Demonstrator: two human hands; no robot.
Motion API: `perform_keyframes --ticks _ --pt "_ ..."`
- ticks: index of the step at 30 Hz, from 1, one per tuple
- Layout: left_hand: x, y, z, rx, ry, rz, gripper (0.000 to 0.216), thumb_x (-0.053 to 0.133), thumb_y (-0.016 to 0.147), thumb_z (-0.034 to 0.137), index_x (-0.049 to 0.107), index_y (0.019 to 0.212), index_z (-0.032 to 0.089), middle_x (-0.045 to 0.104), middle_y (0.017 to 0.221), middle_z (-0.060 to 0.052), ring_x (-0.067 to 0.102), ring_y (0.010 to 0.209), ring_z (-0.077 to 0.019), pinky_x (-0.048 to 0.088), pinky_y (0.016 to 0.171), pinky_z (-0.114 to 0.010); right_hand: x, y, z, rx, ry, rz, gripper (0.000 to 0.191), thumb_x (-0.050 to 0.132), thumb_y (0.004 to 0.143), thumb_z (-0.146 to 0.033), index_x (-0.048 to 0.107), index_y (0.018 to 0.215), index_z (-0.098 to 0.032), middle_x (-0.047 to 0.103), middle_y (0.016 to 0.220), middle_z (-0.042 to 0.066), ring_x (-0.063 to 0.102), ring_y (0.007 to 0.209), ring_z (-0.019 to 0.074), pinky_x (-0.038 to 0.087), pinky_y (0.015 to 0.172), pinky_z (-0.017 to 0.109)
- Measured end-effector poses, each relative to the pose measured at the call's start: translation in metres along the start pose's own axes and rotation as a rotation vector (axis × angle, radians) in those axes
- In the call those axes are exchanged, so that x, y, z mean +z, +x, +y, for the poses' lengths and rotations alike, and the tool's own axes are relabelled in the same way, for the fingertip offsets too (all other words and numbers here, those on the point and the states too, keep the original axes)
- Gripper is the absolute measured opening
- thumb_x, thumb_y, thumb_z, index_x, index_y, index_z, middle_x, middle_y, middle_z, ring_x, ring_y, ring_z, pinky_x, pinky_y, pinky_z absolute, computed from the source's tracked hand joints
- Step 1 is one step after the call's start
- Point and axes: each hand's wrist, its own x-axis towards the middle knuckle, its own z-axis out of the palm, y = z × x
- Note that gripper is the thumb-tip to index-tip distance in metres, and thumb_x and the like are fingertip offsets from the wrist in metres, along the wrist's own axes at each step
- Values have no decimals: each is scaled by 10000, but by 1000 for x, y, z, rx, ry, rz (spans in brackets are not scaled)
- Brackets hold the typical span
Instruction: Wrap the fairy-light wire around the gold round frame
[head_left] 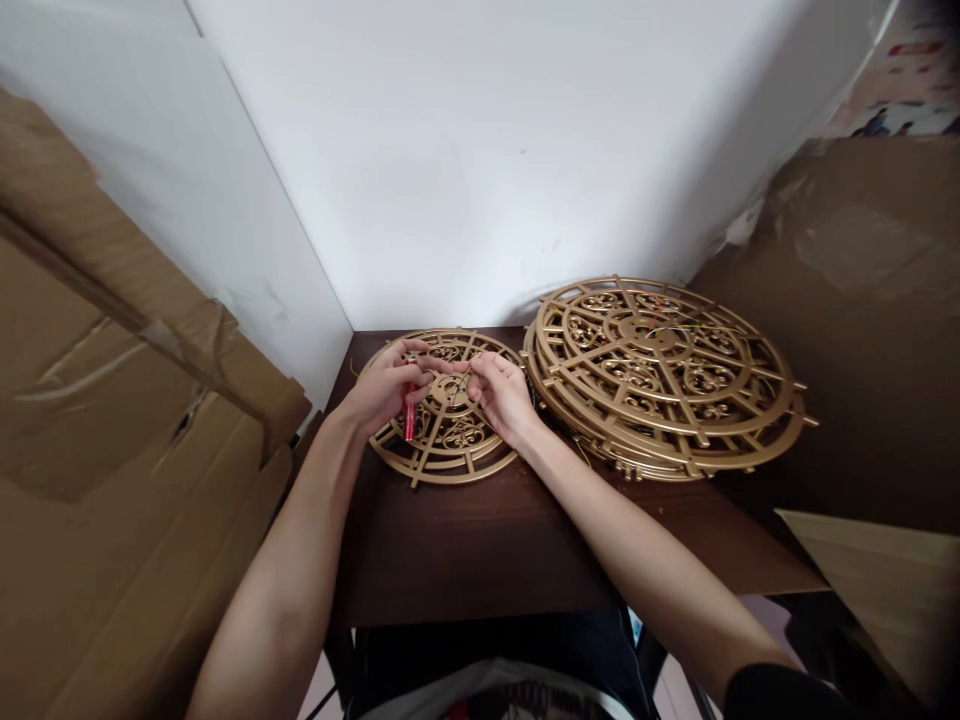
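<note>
A single gold openwork disc (450, 440) lies flat on the dark wooden table (480, 560), near its back left. My left hand (386, 385) rests on the disc's left half, fingers closed round a small red tool (409, 415). My right hand (501, 395) sits on the disc's right half, its fingertips pinched together at the disc's centre hub; something thin like a wire may be between them, too fine to make out.
A stack of larger gold openwork discs (664, 375) fills the table's back right, with thin coloured wires on top. Cardboard boxes stand at the left (112, 450) and right (877, 330). White walls meet in a corner behind.
</note>
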Motion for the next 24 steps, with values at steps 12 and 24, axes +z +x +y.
perform_keyframes --ticks 12,24 --pt "-8 -1 5 47 -228 -36 354 615 668 -77 532 925 153 634 1208 -127 636 798 -114 494 769 -268 -1 1 6 49 -14 -12 247 798 616 -314 644 740 -165 634 584 -32 367 416 30 262 378 172" --pt "-8 5 -12 51 222 -19 300 752 718 255 660 974 129 701 785 -52 658 689 -139 535 679 -280 -5 3 7 46 -55 -38 290 821 585 -356 695 759 -162 584 582 -46 393 460 33 254 420 189"
